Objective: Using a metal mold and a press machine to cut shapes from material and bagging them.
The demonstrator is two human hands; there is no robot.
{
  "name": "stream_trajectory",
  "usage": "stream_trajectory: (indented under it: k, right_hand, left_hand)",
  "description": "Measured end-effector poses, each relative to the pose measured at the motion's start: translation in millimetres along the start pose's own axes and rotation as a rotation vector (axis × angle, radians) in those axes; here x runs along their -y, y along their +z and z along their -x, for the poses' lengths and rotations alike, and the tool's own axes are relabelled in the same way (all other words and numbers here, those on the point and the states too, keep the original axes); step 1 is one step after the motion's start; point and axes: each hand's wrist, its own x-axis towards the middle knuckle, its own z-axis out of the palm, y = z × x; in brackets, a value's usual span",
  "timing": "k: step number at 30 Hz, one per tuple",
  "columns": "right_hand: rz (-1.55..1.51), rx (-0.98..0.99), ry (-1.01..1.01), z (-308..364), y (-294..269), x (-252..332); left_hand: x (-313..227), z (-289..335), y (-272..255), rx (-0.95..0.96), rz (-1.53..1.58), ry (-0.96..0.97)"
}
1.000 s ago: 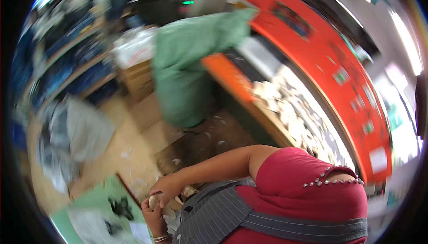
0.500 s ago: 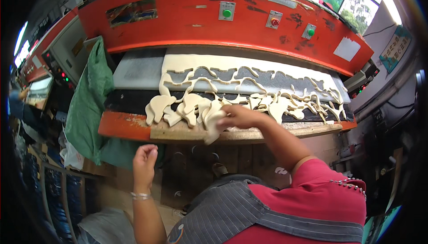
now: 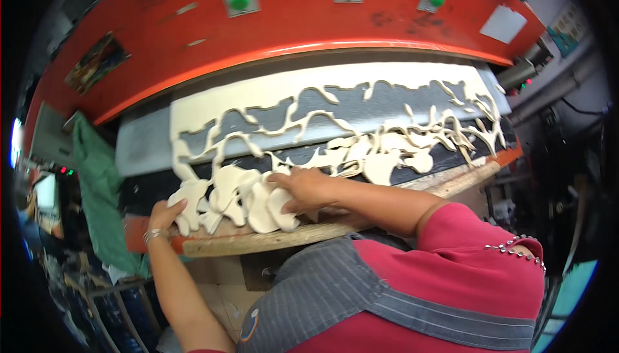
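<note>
With the cream cut pieces (image 3: 259, 208) between my spaced-apart left hand (image 3: 165, 215) and right hand (image 3: 311, 189), touching both, I can't tell whether either grips, so I'd press inward gently and evenly.

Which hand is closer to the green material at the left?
Left. The left hand is at the left end of the cream cut pieces, right of the green material; the right hand is farther right, on the same pieces.
</note>
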Motion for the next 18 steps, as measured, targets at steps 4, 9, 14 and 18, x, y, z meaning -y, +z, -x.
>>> stream_trajectory:
  k: [4,9,14,18]
  right_hand:
    - [-0.378,-0.028,0.053,14,-7,-18]
    - [-0.529,-0.263,-0.143,46,-17,-26]
    - [-0.933,-0.261,-0.216,114,-48,-53]
    - [-0.857,-0.283,0.209,152,-63,-79]
  left_hand:
    - [-39,13,31,-0.154,-0.094,0.151]
    - [-16,14,10,-0.132,-0.003,0.233]
    - [29,38,-51,-0.494,0.035,0.335]
    - [-15,66,-31,-0.026,0.677,0.466]
